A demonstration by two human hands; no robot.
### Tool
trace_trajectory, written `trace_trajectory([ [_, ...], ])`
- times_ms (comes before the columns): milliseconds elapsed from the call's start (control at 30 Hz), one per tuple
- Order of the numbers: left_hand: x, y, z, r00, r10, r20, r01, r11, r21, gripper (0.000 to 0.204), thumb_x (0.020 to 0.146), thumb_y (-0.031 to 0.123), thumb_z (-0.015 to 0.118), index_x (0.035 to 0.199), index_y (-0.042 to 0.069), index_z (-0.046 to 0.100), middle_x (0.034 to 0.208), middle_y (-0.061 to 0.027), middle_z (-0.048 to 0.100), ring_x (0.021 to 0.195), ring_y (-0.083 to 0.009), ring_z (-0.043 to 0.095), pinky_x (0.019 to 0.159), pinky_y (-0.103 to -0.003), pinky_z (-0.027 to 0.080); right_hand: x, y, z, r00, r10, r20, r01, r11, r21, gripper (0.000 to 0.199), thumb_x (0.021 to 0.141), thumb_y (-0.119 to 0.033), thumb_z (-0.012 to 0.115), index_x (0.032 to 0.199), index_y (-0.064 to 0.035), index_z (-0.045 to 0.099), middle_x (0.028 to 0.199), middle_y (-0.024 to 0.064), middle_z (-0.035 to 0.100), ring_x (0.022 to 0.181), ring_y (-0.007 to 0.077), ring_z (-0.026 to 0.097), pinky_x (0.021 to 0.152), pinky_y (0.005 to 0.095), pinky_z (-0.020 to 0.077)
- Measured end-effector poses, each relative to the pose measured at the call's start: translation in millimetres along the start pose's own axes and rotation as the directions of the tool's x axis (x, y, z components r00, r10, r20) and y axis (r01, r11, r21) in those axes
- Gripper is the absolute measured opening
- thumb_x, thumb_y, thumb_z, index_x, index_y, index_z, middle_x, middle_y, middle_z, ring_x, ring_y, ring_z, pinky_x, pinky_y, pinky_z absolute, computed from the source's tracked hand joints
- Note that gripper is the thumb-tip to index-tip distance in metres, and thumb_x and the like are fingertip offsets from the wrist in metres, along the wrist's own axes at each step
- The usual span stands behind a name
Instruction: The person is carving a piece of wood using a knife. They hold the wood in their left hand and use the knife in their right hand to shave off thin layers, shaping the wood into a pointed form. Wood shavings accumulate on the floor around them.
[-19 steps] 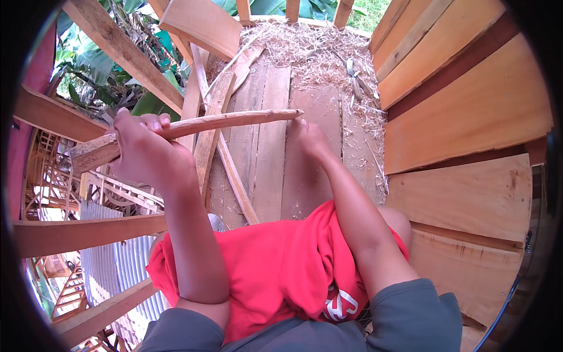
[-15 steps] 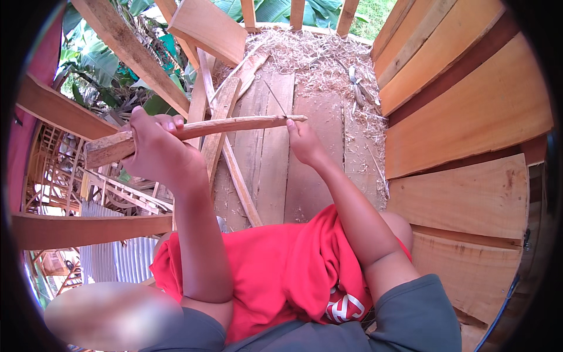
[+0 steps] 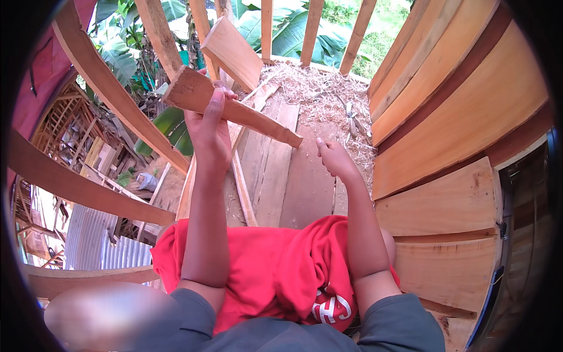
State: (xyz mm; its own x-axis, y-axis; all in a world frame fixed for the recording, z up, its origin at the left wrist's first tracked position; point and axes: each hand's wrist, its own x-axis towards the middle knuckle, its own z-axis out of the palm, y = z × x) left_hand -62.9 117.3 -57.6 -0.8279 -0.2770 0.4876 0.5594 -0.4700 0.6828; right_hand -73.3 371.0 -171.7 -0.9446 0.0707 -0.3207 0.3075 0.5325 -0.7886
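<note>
A tapered piece of wood (image 3: 261,122) is gripped in my left hand (image 3: 210,126), its thick end up at the left and its narrow end pointing right, over the plank floor. My thumb lies along its face. My right hand (image 3: 335,158) is closed, just right of the narrow tip and apart from it. Whatever its fingers may hold does not show. Red cloth (image 3: 264,258) covers my lap below both forearms.
Wood shavings (image 3: 319,82) heap at the far end of the plank floor (image 3: 311,182). Board walls (image 3: 434,193) rise on the right. A wooden block (image 3: 234,53) leans at the far left, and slanting rails (image 3: 111,100) stand left. A narrow strip (image 3: 243,190) lies on the floor.
The wood has turned so its thick end is higher and its tip lower. My right hand has left the tip, moving right and down; the thin dark strip at its fingers no longer shows.
</note>
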Motion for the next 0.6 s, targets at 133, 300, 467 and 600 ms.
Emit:
trace_trajectory([
  [133, -2.6, 2.9, 5.4, 0.991, -0.113, 0.069, 0.116, 0.992, -0.039, 0.039, 0.091, 0.021, 0.057, 0.124, 0.002, 0.045, 0.094, -0.0028, 0.049, 0.093, -0.0133, 0.05, 0.092, -0.031, 0.04, -40.8, -1.9, -45.7, 0.988, -0.155, -0.004, 0.151, 0.969, -0.195, 0.048, 0.096, -0.039, 0.046, 0.083, 0.0051, 0.059, 0.063, 0.0123, 0.054, 0.059, 0.02, 0.053, 0.06, 0.0367, 0.0431],
  [300, -7.1, 4.7, 0.5, 0.982, -0.184, 0.053, 0.184, 0.983, -0.007, 0.022, 0.089, 0.019, 0.058, 0.104, 0.005, 0.051, 0.093, -0.0021, 0.047, 0.09, -0.0124, 0.049, 0.088, -0.029, 0.04, -80.4, 9.6, -64.6, 0.993, -0.06, 0.102, 0.088, 0.949, -0.304, 0.048, 0.095, -0.039, 0.048, 0.081, 0.0055, 0.06, 0.064, 0.0155, 0.055, 0.06, 0.0242, 0.053, 0.062, 0.04, 0.0435],
  [467, -13.2, 7.4, 11.7, 0.977, -0.151, 0.148, 0.145, 0.988, 0.048, 0.02, 0.084, 0.021, 0.06, 0.093, 0.007, 0.049, 0.093, -0.0033, 0.046, 0.091, -0.0133, 0.047, 0.087, -0.031, 0.039, -60.3, 47.0, -62.6, 0.983, -0.004, 0.184, 0.097, 0.861, -0.5, 0.046, 0.095, -0.038, 0.049, 0.083, 0.0055, 0.061, 0.066, 0.016, 0.056, 0.061, 0.0234, 0.054, 0.062, 0.0393, 0.0447],
  [600, -16.0, 13.6, 10.7, 0.965, -0.087, 0.248, 0.056, 0.99, 0.128, 0.024, 0.082, 0.024, 0.059, 0.093, 0.009, 0.043, 0.092, -0.0034, 0.044, 0.091, -0.0142, 0.047, 0.086, -0.031, 0.04, -63.7, 28.6, -54.6, 0.977, 0.076, 0.199, 0.006, 0.924, -0.383, 0.046, 0.095, -0.04, 0.048, 0.083, 0.0024, 0.06, 0.065, 0.0097, 0.054, 0.059, 0.018, 0.051, 0.058, 0.0351, 0.0425],
])
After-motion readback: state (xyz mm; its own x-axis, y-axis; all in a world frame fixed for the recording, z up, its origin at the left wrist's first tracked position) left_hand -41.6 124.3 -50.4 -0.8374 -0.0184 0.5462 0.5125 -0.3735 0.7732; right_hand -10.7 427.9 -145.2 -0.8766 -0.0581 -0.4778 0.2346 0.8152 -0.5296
